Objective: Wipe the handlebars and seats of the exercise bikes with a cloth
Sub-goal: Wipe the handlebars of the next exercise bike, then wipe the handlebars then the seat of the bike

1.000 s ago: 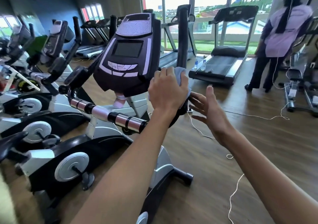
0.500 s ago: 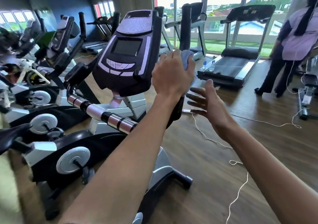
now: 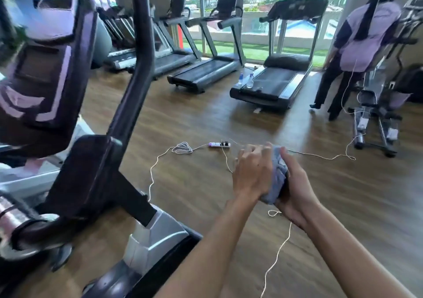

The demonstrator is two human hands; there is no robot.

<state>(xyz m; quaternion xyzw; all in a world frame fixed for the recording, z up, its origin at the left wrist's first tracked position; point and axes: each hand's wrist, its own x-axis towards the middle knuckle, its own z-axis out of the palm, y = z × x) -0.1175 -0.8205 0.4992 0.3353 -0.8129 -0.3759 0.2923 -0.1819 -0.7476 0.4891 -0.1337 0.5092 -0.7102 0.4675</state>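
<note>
- The head camera looks down at two bare forearms that meet over the wooden floor (image 3: pixel 206 119), to the right of an exercise bike (image 3: pixel 96 160).
- The left hand (image 3: pixel 253 174) has its fingers curled and pressed together on one side of a light blue cloth (image 3: pixel 275 176).
- The right hand (image 3: pixel 295 190) holds the same cloth from the other side; its thumb lies along the upper edge and the fingers curl under the bunched fabric.
- The cloth is squeezed between both hands, well apart from the bike and not touching it.
- The upright handlebar (image 3: pixel 137 52) of the bike rises dark and curved at the left, beside the blurred console (image 3: pixel 48 73).
- A horizontal grip with chrome bands (image 3: pixel 13 220) shows at the lower left edge.
- On the floor lies a white power strip (image 3: pixel 218 145) with a thin white cable (image 3: pixel 155 167) running from it.
- A row of treadmills (image 3: pixel 281 77) stands before the windows; two spray bottles (image 3: pixel 246 80) stand on the edge of the nearest one.
- Another person (image 3: pixel 359 45) in a lilac top stands at the far right, back turned, next to an elliptical machine (image 3: pixel 380 105).
</note>
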